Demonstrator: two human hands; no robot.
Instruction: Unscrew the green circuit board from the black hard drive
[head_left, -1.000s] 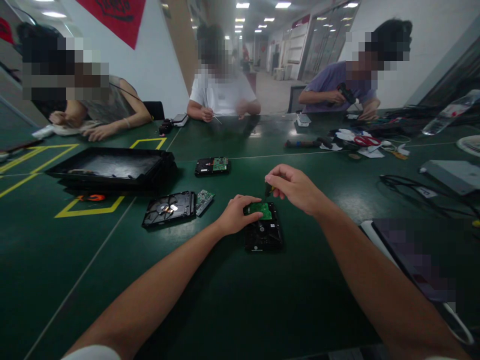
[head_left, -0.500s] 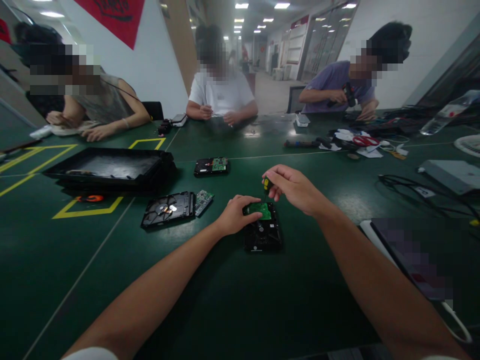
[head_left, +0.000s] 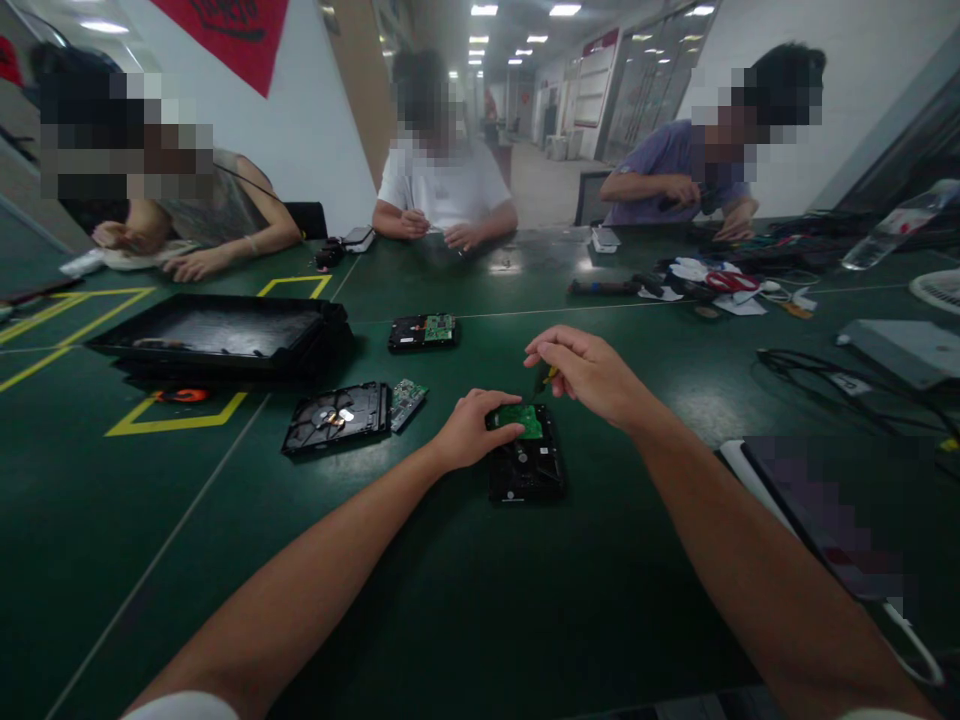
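In front of me a black hard drive (head_left: 529,475) lies with its green circuit board (head_left: 530,420) facing up. My left hand (head_left: 474,430) grips the drive's left side, thumb over the board and fingers round the far edge. Above the board's far right corner, my right hand (head_left: 581,368) pinches a small green and yellow screwdriver (head_left: 544,377). Its tip points down at the drive; whether it touches a screw I cannot tell. To the left lie an opened hard drive (head_left: 336,420) and a loose circuit board (head_left: 409,402).
Another hard drive (head_left: 422,332) lies farther back. Stacked black trays (head_left: 217,335) stand on the left, with an orange object (head_left: 182,396) beside them. Cables (head_left: 817,375), a grey box (head_left: 900,352) and a bottle (head_left: 896,230) are on the right. Several people sit across the table.
The screwdriver handle has turned in my right fingers, which have shifted slightly. My left hand and the hard drive have stayed put. The co-worker at right has lowered a dark tool.
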